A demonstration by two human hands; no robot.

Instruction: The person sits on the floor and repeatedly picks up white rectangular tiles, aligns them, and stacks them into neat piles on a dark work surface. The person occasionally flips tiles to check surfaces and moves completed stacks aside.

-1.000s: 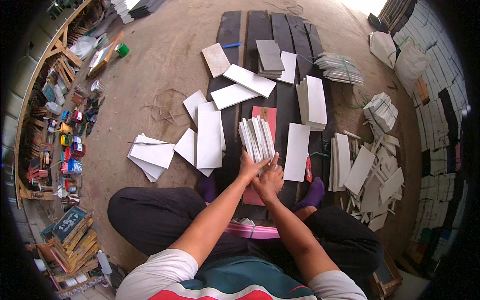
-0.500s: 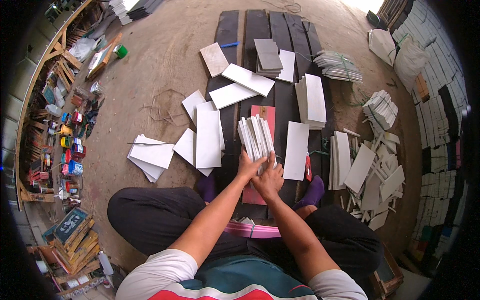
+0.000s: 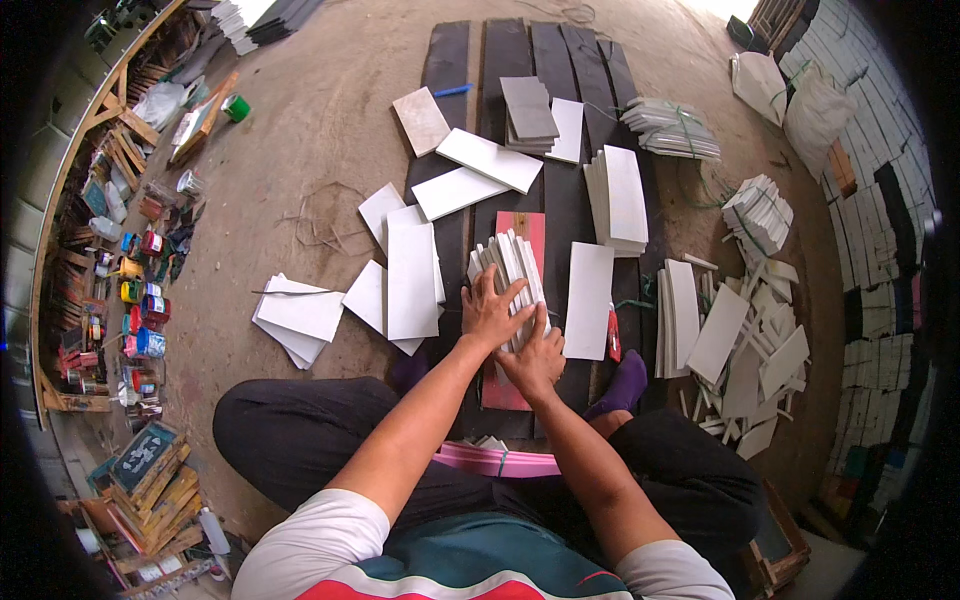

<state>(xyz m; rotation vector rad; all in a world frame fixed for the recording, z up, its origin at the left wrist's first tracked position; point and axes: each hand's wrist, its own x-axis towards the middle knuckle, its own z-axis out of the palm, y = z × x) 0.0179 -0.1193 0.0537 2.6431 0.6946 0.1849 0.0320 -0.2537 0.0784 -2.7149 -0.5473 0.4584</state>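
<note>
A bundle of white flat strips (image 3: 508,250), standing on edge side by side, rests on a red board (image 3: 534,228) in front of me. My left hand (image 3: 488,312) wraps its left side, with the fingers reaching over the top edges. At the bundle's near right end, my right hand (image 3: 536,358) presses with thumb and fingers. Between them the two hands squeeze the strips together; their undersides are hidden. Just right of the bundle lies a flat white panel (image 3: 590,300), with a red-handled cutter (image 3: 613,335) beside it.
Black planks (image 3: 510,50) run away under the work. More white panels (image 3: 412,280) lie to the left, with a tall white stack (image 3: 618,200) at the right. Tied bundles and a heap of offcuts (image 3: 745,350) cover the right floor. Paint cans (image 3: 150,300) line the left.
My left hand has slid forward along the bundle and spread its fingers over the top edges. My right hand stays at the near end. The view has shifted slightly.
</note>
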